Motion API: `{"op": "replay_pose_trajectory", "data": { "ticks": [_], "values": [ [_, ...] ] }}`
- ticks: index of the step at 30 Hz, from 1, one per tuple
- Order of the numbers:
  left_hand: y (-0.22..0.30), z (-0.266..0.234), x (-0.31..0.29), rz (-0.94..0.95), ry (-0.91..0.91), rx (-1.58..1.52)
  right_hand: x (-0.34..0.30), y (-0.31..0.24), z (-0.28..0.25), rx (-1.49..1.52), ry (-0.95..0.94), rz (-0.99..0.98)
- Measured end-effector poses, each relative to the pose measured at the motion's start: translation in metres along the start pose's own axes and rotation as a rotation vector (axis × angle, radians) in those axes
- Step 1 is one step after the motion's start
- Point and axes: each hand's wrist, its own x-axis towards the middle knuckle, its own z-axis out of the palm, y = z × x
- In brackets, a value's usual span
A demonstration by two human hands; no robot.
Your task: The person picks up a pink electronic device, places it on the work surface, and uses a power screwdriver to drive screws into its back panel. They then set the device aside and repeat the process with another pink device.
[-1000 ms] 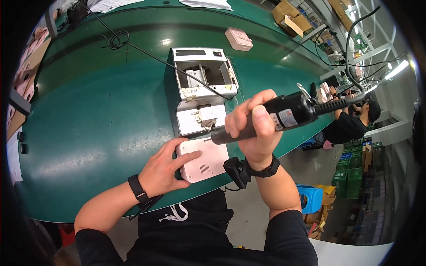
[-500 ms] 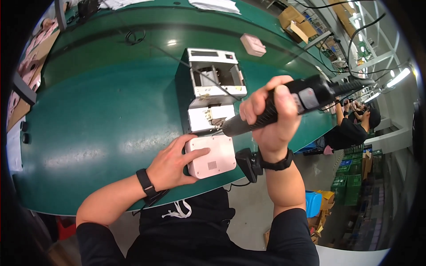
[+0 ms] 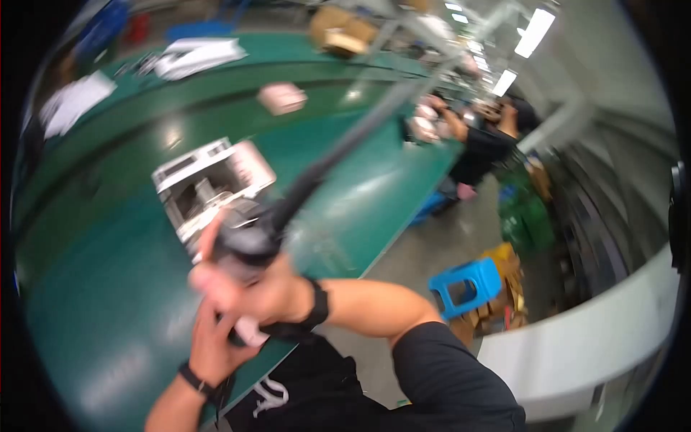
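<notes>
My right hand [image 3: 277,291] is wrapped round a black electric screwdriver [image 3: 250,237], smeared by motion, with its thick cable [image 3: 317,173] rising to the upper right. Just below it, my left hand [image 3: 214,342] grips a pale pink plastic housing [image 3: 252,331], of which only a small part shows. The screwdriver's tip and most of the housing are hidden behind my right hand. Beyond the screwdriver stands a white and dark box-shaped screw feeder [image 3: 188,171] with an open top bay.
Another pale pink housing [image 3: 282,98] lies farther back on the green table [image 3: 93,266]. White sheets [image 3: 198,57] and an open carton [image 3: 342,30] are at the far side. A co-worker's hand [image 3: 455,124] shows at the upper right. A blue stool [image 3: 468,284] stands on the floor.
The whole view has swung to the right, so the table and feeder appear farther left and tilted. My right hand with the screwdriver now covers most of the housing.
</notes>
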Motion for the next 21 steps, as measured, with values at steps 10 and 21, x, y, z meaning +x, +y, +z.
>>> {"op": "replay_pose_trajectory", "data": {
  "ticks": [10,21],
  "values": [
    [0.011,0.009,-0.005,0.002,0.059,0.001,0.000,-0.016,0.001,-0.069,-0.031,-0.064],
    [0.007,0.003,0.002,-0.005,0.004,-0.002,0.005,-0.007,-0.002,-0.145,-0.100,-0.135]
  ]
}}
